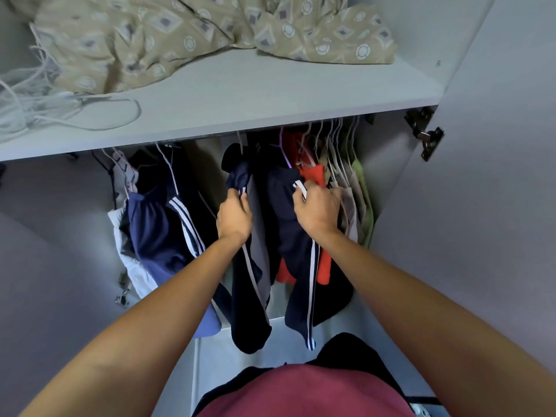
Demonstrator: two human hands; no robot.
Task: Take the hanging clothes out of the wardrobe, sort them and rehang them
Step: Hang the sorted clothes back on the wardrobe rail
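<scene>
Dark navy track pants with white side stripes (296,266) hang over a hanger in the middle of the wardrobe. My left hand (234,216) grips the left part of their waistband. My right hand (317,210) grips the right part, at a white label. Behind them hangs an orange garment (316,176). To the left hang blue striped shorts (156,233) and a white garment (132,266). Pale beige and light green clothes (359,200) hang on white hangers at the right end of the rail.
A grey shelf (240,109) above the rail carries patterned beige bedding (180,34) and a tangle of white cord (36,97). The wardrobe's right wall has a metal hinge (425,130). A dark garment (352,353) lies low in front of me.
</scene>
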